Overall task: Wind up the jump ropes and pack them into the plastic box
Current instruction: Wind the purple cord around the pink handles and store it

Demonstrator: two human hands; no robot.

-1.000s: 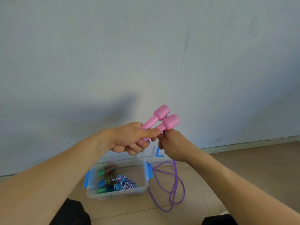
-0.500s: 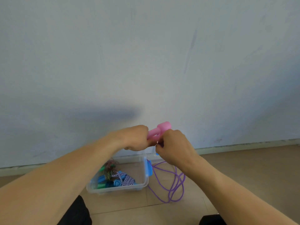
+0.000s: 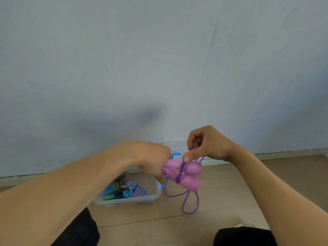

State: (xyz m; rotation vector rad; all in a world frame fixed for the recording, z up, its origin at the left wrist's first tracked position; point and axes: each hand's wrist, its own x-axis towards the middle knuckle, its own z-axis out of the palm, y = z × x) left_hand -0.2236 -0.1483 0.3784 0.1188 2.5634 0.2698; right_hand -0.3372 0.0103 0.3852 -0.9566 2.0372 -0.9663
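My left hand (image 3: 150, 157) grips the two pink handles (image 3: 190, 174) of a jump rope side by side, their thick ends pointing right. A turn of the purple rope (image 3: 190, 201) crosses the handles, and the rest hangs in loops toward the floor. Just above the handles, my right hand (image 3: 205, 144) pinches the purple rope between thumb and curled fingers. Below my left hand, a clear plastic box (image 3: 152, 197) with blue clips sits on the floor. It holds wound jump ropes (image 3: 127, 190) in blue, green and striped white.
The box's clear lid (image 3: 174, 145) with a blue clip leans against the pale wall behind my hands. Tan floor tiles stretch to the right. My dark-clothed knees (image 3: 243, 237) show at the bottom edge.
The handles have tipped down from pointing up-right to lying level and lower. My right hand has risen above them, drawing the purple rope over the handles; the loops have lifted off the floor.
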